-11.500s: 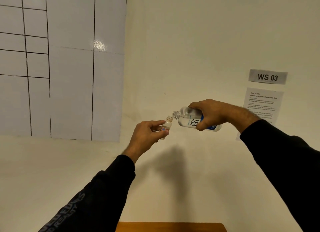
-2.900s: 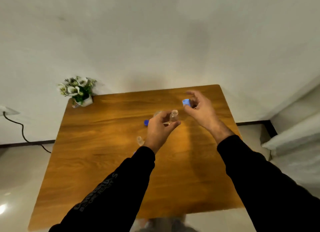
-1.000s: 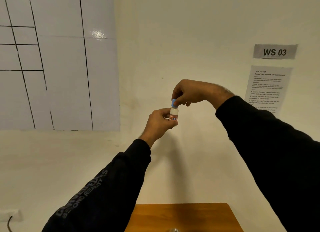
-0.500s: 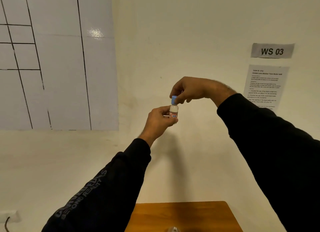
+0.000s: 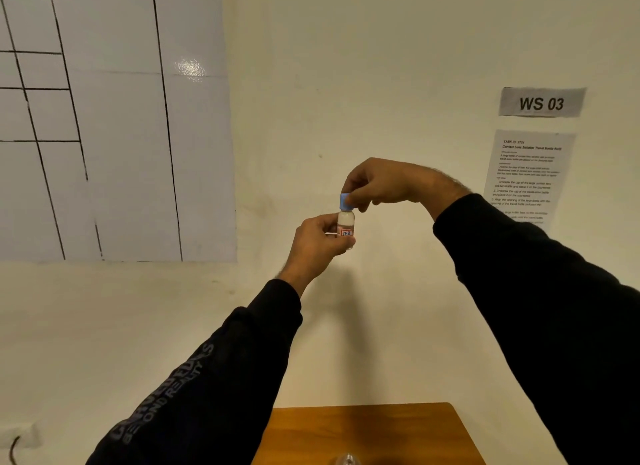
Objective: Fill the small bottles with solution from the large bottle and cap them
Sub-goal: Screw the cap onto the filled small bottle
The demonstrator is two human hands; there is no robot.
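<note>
Both arms raised in front of a pale wall, hands meeting mid-frame w/ a small bottle (image 5: 345, 226) between them. Left hand (image 5: 313, 244) comes from below, fingers curled closed around the bottle's lower half; thumb (image 5: 341, 241) presses across the front just under a little red-bordered label reading "17B", other fingertips wrap the far side, mostly hidden. Bottle is upright, clear, contents look whitish/cloudy, fill level hard to read. Right hand (image 5: 384, 184) comes from above and the right, wrist bent down, thumb and forefinger pinched tight on the blue cap (image 5: 345, 201), which sits on the bottle's neck; remaining fingers tucked loosely under the palm, not touching the bottle as far as I can see. Can't tell whether cap is fully seated or only partway on the thread. The two hands are near each other but apart, only the bottle and cap link them. Both sleeves black; left sleeve (image 5: 214, 371) has grey lettering down the forearm, partly legible. Bottle is held well above the wooden table (image 5: 398, 430), whose far edge shows at the bottom of the view; a clear rounded object (image 5: 345, 459) pokes in at the bottom edge on the table, too cropped to ID. On the wall: white gridded sheet (image 5: 114, 125) at left, "WS 03" sign (image 5: 542, 102) at right w/ a printed instruction sheet (image 5: 530, 177) below it, txt too small to read in full.
</note>
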